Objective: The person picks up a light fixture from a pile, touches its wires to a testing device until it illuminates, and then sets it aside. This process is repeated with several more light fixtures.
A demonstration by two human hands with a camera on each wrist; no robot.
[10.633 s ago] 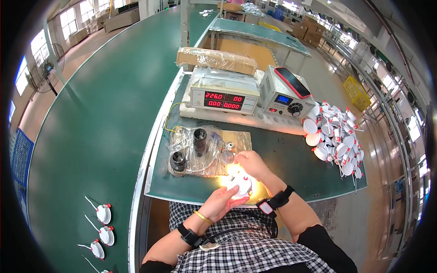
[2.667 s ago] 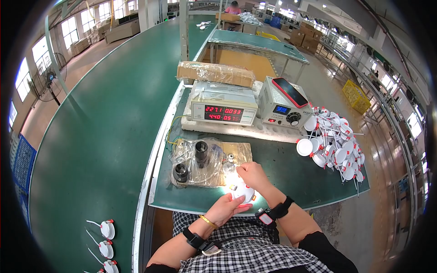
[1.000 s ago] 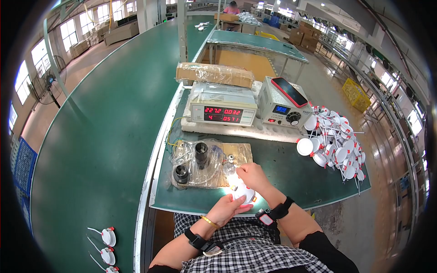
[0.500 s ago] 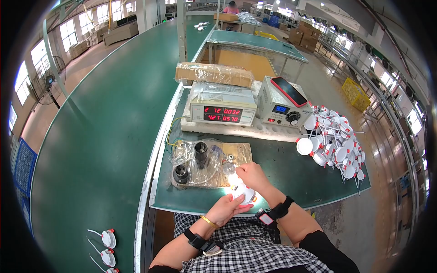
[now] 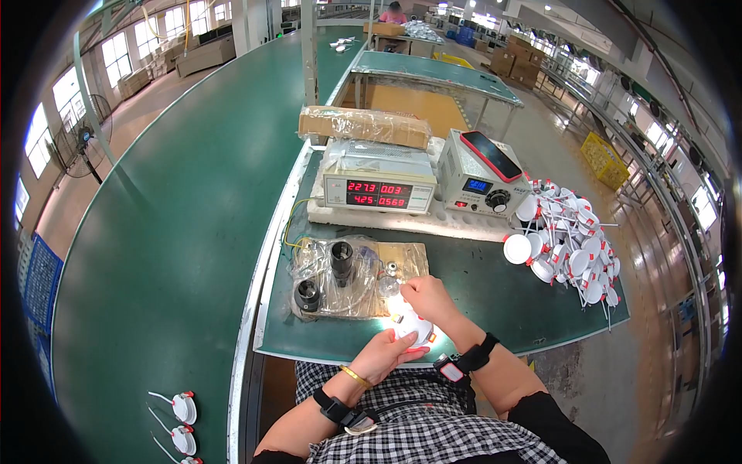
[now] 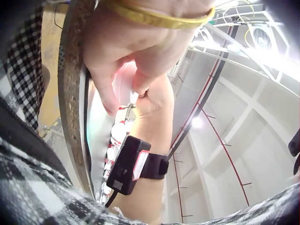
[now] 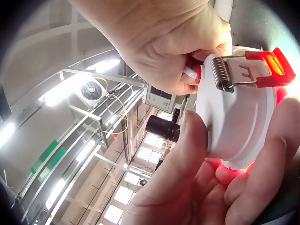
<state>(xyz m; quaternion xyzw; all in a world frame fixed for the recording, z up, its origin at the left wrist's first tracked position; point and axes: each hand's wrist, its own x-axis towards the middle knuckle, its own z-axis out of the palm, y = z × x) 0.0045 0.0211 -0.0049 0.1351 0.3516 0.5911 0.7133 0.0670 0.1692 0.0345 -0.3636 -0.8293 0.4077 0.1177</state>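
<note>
A white round downlight with red-tipped spring clips glows at the front edge of the bench. My left hand grips its body, thumb on one side and fingers on the other. A metal spring and glowing red clip show close up in the right wrist view. Behind the lamp, my right hand has curled fingers round its short white cable; the cable's far end is hidden. The right hand is beside a plastic-wrapped board bearing two black sockets.
A meter with red digits and a grey control box carrying a phone stand behind. White downlights are heaped at the right edge. Several more lamps lie on the green belt at left.
The lamp's glow was warm yellow about ten seconds ago and is white now. The meter's lower left reading went from 0.00 to 4.25. Both hands have barely moved in the last second.
</note>
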